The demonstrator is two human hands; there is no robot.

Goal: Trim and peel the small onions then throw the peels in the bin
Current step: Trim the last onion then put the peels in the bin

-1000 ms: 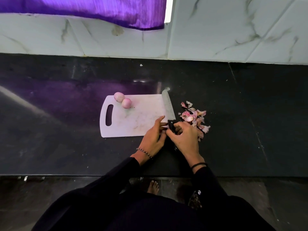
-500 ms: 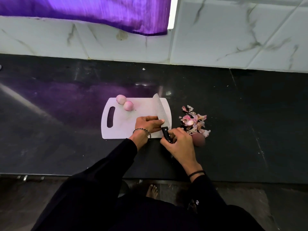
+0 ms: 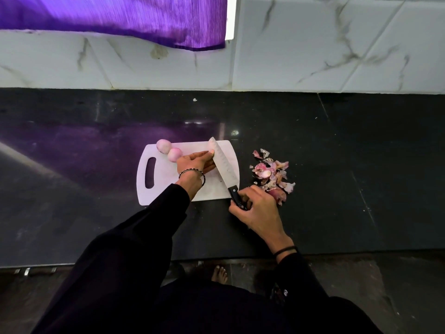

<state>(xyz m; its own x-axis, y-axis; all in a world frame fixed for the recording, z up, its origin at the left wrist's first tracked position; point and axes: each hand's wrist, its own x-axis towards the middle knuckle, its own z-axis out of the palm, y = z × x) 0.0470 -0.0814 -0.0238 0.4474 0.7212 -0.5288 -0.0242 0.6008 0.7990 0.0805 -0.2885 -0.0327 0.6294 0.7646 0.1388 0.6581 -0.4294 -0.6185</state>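
Fingers of our right hand (image 3: 257,210) are curling tight round the knife (image 3: 225,171) handle, angling the blade up across the white cutting board (image 3: 154,196). Our left hand (image 3: 193,162) is reaching with straight fingers laid against the blade's flat near its tip, probably wiping off clinging skin; whether they are pinching a scrap we cannot tell. Two peeled onions (image 3: 174,155) are sitting touching just beyond the left knuckles, kept clear of the edge. The peels (image 3: 272,172) are lying heaped just beyond the right fingers, off the board, handy for gathering up. Everything is resting on a glossy black stone table (image 3: 361,165) under marble-look wall tiles (image 3: 313,44) and a purple curtain (image 3: 120,18).
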